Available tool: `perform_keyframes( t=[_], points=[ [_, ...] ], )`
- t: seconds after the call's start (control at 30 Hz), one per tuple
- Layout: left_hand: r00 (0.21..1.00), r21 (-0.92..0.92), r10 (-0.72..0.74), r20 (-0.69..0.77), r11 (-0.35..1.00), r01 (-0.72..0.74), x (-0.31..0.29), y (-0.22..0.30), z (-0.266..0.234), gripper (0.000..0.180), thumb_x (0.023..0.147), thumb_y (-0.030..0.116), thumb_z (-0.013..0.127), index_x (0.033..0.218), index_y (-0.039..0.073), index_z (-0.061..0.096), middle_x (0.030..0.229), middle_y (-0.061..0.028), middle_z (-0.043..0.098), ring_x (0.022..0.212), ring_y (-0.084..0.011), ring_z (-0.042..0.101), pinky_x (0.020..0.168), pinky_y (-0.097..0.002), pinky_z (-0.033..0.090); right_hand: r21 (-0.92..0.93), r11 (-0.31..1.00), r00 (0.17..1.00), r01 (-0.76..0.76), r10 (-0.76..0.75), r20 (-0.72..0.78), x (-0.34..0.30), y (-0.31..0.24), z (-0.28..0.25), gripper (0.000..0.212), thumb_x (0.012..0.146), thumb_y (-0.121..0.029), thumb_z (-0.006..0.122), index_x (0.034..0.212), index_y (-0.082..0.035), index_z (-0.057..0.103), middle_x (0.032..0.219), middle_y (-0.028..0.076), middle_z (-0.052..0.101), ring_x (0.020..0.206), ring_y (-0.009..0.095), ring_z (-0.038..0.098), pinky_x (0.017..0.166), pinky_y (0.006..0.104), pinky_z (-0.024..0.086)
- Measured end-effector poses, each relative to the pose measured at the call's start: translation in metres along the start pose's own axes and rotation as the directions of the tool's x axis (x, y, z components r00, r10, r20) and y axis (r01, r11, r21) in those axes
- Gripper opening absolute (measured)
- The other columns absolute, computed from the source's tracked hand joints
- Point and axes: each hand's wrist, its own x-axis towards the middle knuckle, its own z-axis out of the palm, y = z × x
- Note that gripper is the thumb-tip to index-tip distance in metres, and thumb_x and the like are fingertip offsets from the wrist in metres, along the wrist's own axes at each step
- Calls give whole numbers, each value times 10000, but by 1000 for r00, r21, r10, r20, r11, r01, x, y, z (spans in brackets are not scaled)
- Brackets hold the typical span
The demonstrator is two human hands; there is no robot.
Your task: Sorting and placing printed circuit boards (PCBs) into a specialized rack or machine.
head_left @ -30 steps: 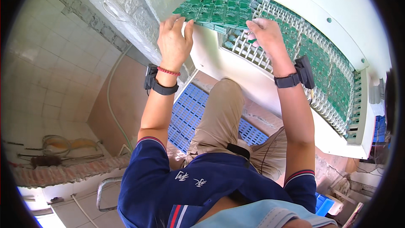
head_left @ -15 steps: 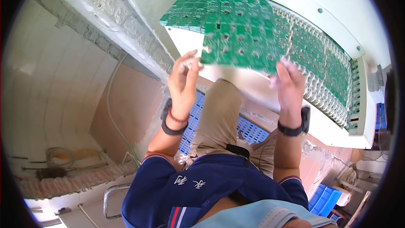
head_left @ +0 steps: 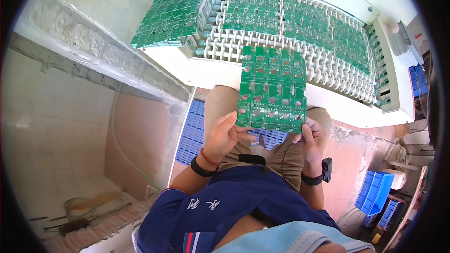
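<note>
A green circuit board panel [head_left: 272, 91], with rows of cut-outs, is held tilted above my lap. My left hand [head_left: 224, 137] grips its lower left corner, the thumb on the near face and the other fingers reaching beneath. At the lower right corner my right hand [head_left: 313, 139] pinches the panel between thumb and fingers. The panel's far edge overlaps the front of a white roller conveyor [head_left: 215, 49]. Several more green panels [head_left: 307, 21] lie flat on its rollers. A stack of similar panels [head_left: 171, 16] rests on the machine's left end.
The machine's white front ledge [head_left: 347, 105] runs just beyond my knees. Blue perforated plastic [head_left: 190, 129] lies below, between and beside my legs. To the left stands a rough concrete ledge [head_left: 93, 42]. Blue bins [head_left: 373, 192] sit at lower right.
The panel has come down and nearer to me, from beside the stack to above my lap. Both hands have moved lower with it, and my view has shifted, showing more of the rollers.
</note>
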Motion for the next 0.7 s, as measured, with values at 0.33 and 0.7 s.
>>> perform_keyframes(
  t=[0.33,0.7],
  points=[
    [983,38,85,-160,996,-80,1,8,-11,230,918,119,445,1054,-25,563,947,-134,635,817,-196,643,617,-351,581,-166,985,998,-42,48,28,13,0,15,216,883,-21,477,1062,74,552,808,71,618,616,80,567,543,194,466],
    [963,212,125,-238,975,-74,18,7,-14,191,862,40,524,1030,-39,567,917,-98,635,739,-140,637,569,-253,570,-311,934,980,-178,138,-145,17,-1,-1,175,883,-83,518,979,52,572,692,51,605,515,71,553,426,175,427]
  ],
)
